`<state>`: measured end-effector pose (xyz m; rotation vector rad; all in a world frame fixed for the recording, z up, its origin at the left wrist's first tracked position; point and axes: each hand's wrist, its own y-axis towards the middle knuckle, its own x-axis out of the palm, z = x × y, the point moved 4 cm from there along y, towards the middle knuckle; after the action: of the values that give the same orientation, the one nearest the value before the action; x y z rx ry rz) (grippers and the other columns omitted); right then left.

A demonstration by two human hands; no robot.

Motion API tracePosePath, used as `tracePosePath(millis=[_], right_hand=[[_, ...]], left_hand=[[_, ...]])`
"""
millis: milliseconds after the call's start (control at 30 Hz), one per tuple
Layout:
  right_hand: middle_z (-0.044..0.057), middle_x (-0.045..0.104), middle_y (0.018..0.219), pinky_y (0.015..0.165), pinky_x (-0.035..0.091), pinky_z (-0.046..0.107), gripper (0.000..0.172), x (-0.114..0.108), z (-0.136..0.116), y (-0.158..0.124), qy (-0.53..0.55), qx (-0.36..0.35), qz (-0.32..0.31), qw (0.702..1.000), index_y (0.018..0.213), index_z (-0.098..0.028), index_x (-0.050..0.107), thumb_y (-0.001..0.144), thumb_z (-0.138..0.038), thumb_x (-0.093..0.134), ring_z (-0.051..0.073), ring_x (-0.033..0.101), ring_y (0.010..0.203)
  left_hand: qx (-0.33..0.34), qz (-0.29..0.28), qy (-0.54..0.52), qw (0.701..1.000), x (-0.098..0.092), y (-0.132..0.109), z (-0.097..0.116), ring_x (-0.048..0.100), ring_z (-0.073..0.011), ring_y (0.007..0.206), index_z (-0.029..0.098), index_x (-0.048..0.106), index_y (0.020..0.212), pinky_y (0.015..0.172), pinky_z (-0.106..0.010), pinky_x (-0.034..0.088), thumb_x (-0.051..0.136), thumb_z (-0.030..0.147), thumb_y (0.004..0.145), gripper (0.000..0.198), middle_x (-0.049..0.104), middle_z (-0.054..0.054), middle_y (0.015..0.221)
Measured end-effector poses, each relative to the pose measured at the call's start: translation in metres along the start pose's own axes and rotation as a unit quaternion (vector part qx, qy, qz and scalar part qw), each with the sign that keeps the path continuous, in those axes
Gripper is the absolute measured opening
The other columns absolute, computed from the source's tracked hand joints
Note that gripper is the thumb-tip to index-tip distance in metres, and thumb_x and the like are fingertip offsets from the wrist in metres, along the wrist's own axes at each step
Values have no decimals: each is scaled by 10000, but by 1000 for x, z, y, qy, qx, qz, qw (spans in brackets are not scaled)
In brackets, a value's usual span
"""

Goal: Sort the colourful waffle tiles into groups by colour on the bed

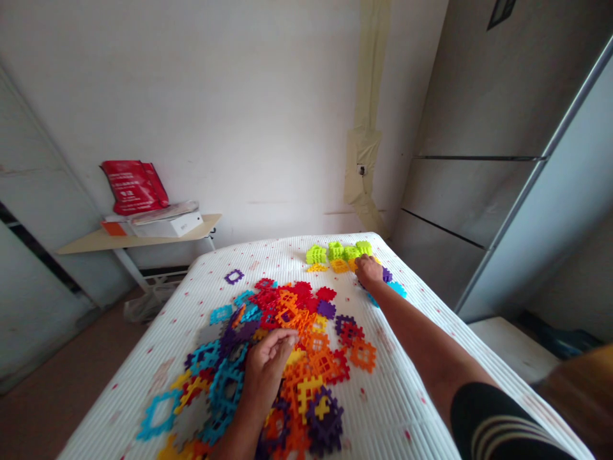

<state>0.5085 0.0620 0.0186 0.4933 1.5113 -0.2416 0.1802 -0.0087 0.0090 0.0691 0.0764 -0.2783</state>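
Over the middle of a heap of interlocking plastic pieces (318, 364), my left hand (268, 364) has its fingers curled and its thumb close to them. Orange pieces lie right at its fingertips; whatever it may grip is hidden. My right hand (370, 271) reaches to the far right of the bed-like surface, its fingers closed down at a yellow interlocking piece (353, 264). Lime-green stacked pieces (336, 250) stand just beyond that hand, with another yellow piece (339, 266) to its left. Purple pieces (387, 275) and blue pieces (398, 289) lie by its wrist, partly covered.
The white ribbed cover (397, 383) has small red marks. A lone purple square frame (234, 276) lies at the left, away from the heap. A side table (90, 241) with a red bag (136, 185) and boxes stands at the left; a tall cabinet (460, 191) rises at the right.
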Motion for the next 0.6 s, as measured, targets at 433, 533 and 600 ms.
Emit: tracePosePath(millis=[433,533,600], right_hand=[[100,578,1137,743,431,281,289,-10,-6,-8,12,-17,29,999,1069,-207,619,855,-166,430,222,519,1058],[76,576,1178,768,434,271,303,-19,-14,-20,50,-32,52,997,1106,-227,611,833,-198,483,208,540,1053],[58,605,1156,771,436,258,300,-25,-23,-32,90,-58,44,993,1086,-228,629,801,-211,536,197,572,1009]], left_hand=[[25,22,-5,999,-2,0,1,659,-231,821,152,677,813,745,-300,507,623,445,689,323,706,-65,789],[41,53,1,998,-8,-1,3,657,-227,816,158,671,809,756,-307,503,608,437,703,305,707,-70,808],[60,75,17,995,-13,0,6,655,-219,806,164,671,817,755,-306,499,589,430,725,293,707,-66,810]])
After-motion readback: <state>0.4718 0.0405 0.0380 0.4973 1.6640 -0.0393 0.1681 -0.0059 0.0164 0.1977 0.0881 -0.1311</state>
